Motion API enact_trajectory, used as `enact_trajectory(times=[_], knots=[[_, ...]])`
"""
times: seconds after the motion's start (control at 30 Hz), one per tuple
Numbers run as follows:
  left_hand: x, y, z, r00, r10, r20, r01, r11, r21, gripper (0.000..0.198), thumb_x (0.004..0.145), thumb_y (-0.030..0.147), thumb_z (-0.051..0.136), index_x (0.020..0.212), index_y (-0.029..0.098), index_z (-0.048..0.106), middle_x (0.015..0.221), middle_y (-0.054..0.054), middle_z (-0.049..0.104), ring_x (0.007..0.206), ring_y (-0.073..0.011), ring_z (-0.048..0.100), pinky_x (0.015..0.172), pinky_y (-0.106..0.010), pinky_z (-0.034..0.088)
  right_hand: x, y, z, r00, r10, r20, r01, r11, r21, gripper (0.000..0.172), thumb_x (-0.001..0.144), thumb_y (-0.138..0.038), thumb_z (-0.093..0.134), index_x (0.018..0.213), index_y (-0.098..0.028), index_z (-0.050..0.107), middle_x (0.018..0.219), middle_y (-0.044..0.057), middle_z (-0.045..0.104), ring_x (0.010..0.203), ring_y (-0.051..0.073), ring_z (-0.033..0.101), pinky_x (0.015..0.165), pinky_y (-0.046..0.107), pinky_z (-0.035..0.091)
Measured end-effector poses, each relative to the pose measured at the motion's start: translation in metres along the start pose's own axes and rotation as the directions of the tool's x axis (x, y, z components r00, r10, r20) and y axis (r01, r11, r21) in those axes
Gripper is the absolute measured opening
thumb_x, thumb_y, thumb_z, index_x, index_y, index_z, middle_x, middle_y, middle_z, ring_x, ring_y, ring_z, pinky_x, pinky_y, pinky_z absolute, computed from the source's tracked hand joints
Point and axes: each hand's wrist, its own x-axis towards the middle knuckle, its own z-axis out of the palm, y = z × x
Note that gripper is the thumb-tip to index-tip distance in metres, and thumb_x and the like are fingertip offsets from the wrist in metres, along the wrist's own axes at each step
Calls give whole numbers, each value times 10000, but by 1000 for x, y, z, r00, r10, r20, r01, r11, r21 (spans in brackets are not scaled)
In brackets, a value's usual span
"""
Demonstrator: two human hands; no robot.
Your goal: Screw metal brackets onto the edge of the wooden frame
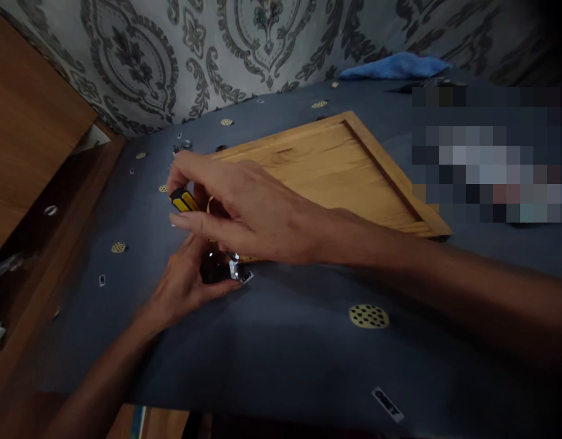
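Observation:
My right hand (244, 207) is closed around a screwdriver with a yellow and black handle (183, 200). The lower part of the tool is hidden behind my fingers. Below it, my left hand (184, 277) has its thumb and fingers around a shiny metal hinge (235, 268) at the near left corner of a wooden panel (324, 164). The panel is light brown with a raised border and lies flat on the dark blue patterned cloth (299, 341). Both hands cover much of its left end.
Small metal parts (183, 146) lie beyond my right hand. A blue cloth (395, 66) rests at the back right, near a dark tool (427, 85). Wooden furniture (28, 122) borders the left side. A blurred-out patch covers the right.

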Motion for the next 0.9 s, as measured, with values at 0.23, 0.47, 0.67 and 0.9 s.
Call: enact_trajectory(times=[0.23, 0.47, 0.67, 0.9], knots=[[0, 0, -1, 1000, -14, 13, 14, 1000, 13, 427, 751, 382, 860, 1076, 224, 633, 1005, -40, 776, 888, -276, 758, 768, -393, 627, 1, -5, -3, 997, 45, 62, -48, 998, 50, 95, 1031, -259, 562, 1105, -210, 595, 875, -60, 649, 815, 105, 606, 770, 263, 446], [-3, -7, -1, 999, -17, 39, 15, 999, 30, 389, 762, 394, 869, 1040, 200, 678, 961, -54, 780, 838, -253, 745, 753, -377, 609, 3, -7, 3, 999, 47, -7, -47, 999, 9, 174, 993, -328, 660, 946, -197, 556, 863, -34, 632, 745, 106, 555, 731, 274, 454], [-4, -12, 1, 1000, -12, 3, 12, 997, 78, 409, 737, 434, 889, 1008, 206, 683, 932, -50, 775, 823, -271, 741, 732, -395, 606, 4, -4, -9, 993, -14, 116, 18, 999, -31, 155, 1003, -245, 552, 1127, -205, 635, 883, -29, 663, 820, 133, 582, 834, 316, 473], [-6, -12, 3, 999, -37, -12, 38, 999, 38, 424, 746, 425, 880, 1046, 204, 679, 1000, -81, 769, 941, -323, 743, 804, -461, 622, 1, -6, 1, 1000, 13, 28, -14, 1000, 7, 214, 994, -346, 640, 871, -199, 543, 768, -53, 552, 713, 108, 518, 737, 284, 424]])
